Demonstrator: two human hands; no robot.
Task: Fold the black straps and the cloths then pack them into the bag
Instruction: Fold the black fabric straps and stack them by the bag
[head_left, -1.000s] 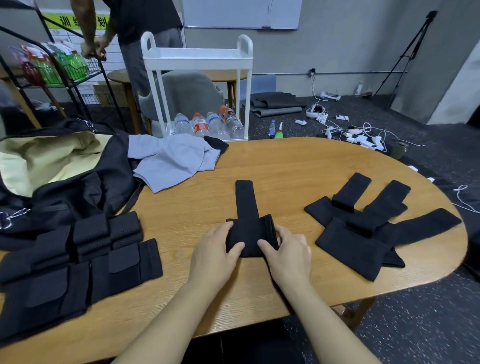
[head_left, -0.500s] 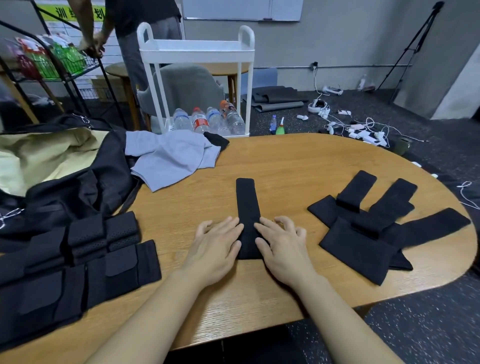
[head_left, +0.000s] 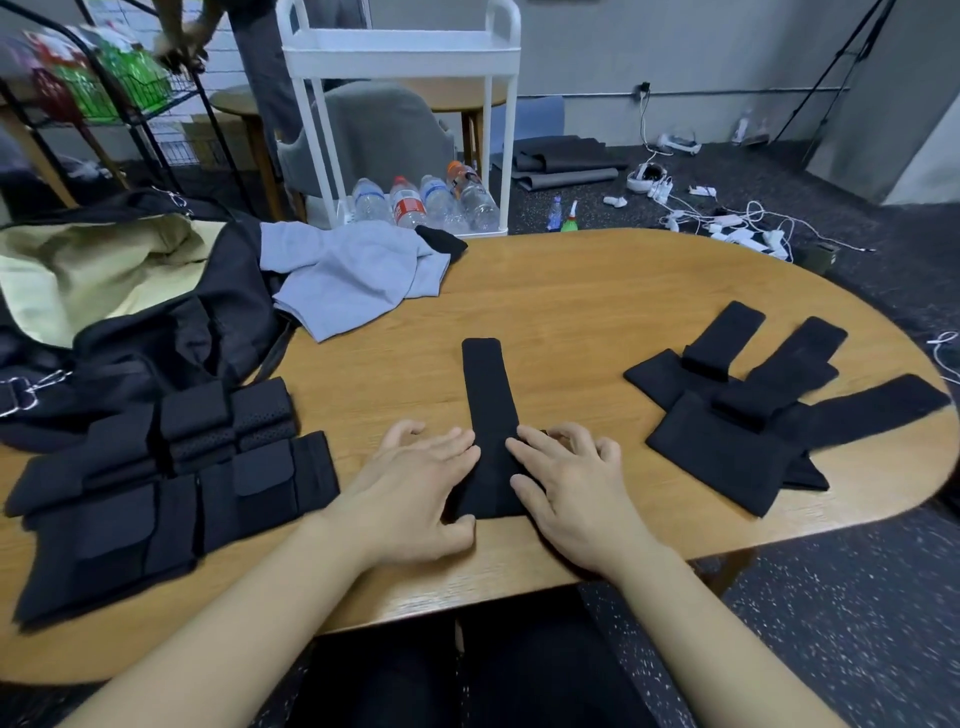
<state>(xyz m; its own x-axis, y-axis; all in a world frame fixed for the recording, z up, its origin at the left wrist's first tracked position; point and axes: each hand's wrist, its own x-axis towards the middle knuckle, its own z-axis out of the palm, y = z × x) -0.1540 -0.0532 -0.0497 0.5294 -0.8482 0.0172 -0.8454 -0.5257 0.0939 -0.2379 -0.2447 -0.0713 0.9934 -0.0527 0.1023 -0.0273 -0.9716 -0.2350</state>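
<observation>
Both hands, left and right, press flat, fingers straight, on a strap on the wooden bench; the bag lies open, its pale lining visible.

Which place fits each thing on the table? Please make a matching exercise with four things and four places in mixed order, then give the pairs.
Things:
1. black strap
2. grey cloth
3. open bag
4. pile of unfolded straps

Places:
A. at the table's right end
B. at the table's far left
C. under both flat hands, left hand and right hand
D. beside the bag, at the far edge

Pairs: 1-C, 2-D, 3-B, 4-A
</observation>
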